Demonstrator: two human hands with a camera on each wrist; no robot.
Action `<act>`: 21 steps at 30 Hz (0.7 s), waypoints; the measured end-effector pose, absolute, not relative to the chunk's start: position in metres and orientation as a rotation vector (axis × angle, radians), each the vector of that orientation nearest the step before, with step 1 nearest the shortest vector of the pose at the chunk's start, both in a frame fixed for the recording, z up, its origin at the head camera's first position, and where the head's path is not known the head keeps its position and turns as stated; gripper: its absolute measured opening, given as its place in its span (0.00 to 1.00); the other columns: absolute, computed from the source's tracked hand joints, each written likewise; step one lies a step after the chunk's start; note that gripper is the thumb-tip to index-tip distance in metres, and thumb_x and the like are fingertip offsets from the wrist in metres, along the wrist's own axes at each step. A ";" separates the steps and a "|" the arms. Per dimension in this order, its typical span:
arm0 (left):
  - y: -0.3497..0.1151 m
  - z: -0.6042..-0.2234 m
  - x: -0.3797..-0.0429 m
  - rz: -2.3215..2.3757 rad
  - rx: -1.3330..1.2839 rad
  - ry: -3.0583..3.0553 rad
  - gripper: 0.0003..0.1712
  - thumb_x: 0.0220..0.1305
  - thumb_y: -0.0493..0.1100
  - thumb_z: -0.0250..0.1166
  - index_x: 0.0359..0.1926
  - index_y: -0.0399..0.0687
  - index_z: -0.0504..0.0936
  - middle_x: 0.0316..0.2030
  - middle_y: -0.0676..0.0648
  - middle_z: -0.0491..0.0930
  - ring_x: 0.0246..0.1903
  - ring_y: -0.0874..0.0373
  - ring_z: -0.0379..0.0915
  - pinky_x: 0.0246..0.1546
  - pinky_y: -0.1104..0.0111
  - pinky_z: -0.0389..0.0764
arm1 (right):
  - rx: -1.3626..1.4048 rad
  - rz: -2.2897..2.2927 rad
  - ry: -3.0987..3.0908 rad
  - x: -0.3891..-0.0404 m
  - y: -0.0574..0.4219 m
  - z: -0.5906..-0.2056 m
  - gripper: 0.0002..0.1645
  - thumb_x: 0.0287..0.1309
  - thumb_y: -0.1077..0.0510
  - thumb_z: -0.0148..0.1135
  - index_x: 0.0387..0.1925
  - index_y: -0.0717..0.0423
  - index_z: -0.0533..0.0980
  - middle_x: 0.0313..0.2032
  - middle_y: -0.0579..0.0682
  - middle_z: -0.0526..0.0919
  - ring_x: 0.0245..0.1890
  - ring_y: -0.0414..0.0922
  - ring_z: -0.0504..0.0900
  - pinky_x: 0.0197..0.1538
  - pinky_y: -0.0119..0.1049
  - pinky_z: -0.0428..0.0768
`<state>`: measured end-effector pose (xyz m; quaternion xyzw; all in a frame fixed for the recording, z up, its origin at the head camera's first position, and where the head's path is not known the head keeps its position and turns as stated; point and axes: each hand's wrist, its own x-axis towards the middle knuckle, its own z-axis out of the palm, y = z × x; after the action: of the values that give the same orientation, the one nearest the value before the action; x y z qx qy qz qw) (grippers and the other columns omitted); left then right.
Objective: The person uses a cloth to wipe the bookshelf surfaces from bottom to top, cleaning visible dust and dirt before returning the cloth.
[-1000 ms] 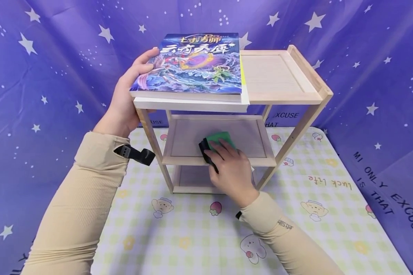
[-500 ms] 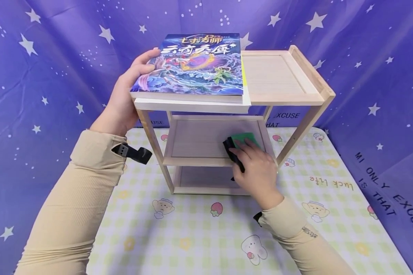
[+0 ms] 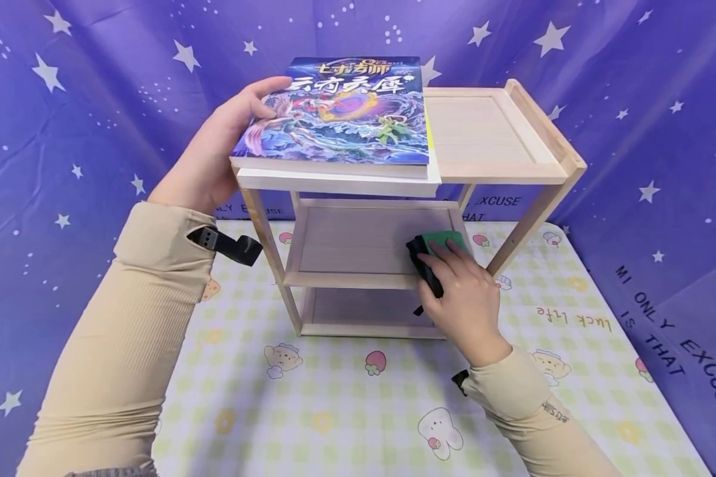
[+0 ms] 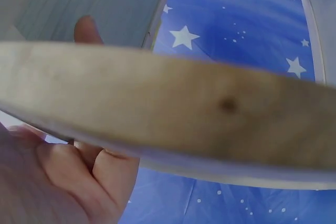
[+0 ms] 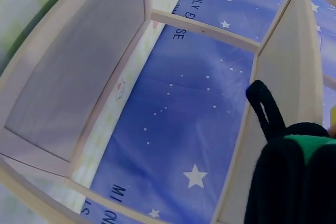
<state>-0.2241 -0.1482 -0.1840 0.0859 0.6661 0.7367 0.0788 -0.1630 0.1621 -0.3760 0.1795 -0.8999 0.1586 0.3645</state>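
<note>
Nearest: two tan sleeves [image 3: 104,344] reach in over the cloth-covered bench [image 3: 274,430], whose cloth has pale green checks and cartoon prints.

Right hand [image 3: 468,301]: fingers together over the back of a black-and-green pad [image 3: 444,240], thumb along the black side; a hold on the pad, as far as I can judge. The spread grip probably serves to press it evenly. A loop [image 5: 265,109] stands out from its end in the right wrist view. The pad is at the right part of the middle tier [image 3: 358,238], seemingly against the panel; full contact is hidden by the hand.

The three-tier wooden rack [image 3: 524,228] stands upright on the bench. Bottom tier [image 3: 358,308]: far right corner hidden behind the hand and forearm.

Left hand [image 3: 221,142]: fingers clamped on the rack's left end, curled round the wooden edge in the left wrist view, upper fingertips on the paperback. Likely steadies both rack and books.

Top tier [image 3: 465,126]: illustrated paperback [image 3: 340,112] lies flat on a white-edged volume [image 3: 334,182], both filling the left part; stacked flat perhaps for stability.

Farthest: purple star-print curtain [image 3: 95,40] behind everything
</note>
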 end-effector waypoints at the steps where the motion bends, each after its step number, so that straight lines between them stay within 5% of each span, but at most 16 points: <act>1: -0.148 -0.184 -0.225 2.204 0.254 2.007 0.28 0.66 0.46 0.52 0.68 0.67 0.68 0.71 0.49 0.61 0.61 0.52 0.70 0.55 0.68 0.73 | 0.456 0.402 -2.331 -0.163 0.162 -0.375 0.20 0.57 0.51 0.56 0.46 0.55 0.85 0.51 0.54 0.86 0.59 0.57 0.79 0.53 0.54 0.79; 10: -0.142 -0.193 -0.229 2.261 0.313 2.000 0.25 0.65 0.50 0.61 0.62 0.64 0.69 0.69 0.51 0.60 0.64 0.52 0.65 0.64 0.63 0.66 | 0.387 0.349 -2.536 -0.167 0.158 -0.359 0.23 0.57 0.56 0.55 0.52 0.58 0.82 0.58 0.57 0.82 0.63 0.60 0.75 0.56 0.56 0.78; 21: -0.140 -0.195 -0.229 2.285 0.313 2.004 0.22 0.66 0.49 0.57 0.60 0.65 0.68 0.69 0.53 0.59 0.66 0.52 0.61 0.66 0.64 0.63 | 0.296 0.365 -2.796 -0.187 0.153 -0.341 0.28 0.60 0.56 0.50 0.61 0.54 0.77 0.65 0.56 0.75 0.69 0.60 0.67 0.41 0.62 0.81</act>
<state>-0.2292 -0.1400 -0.1953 0.1025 0.6552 0.7472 0.0430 -0.1869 0.1532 -0.3406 0.1031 -0.9746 0.1271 0.1526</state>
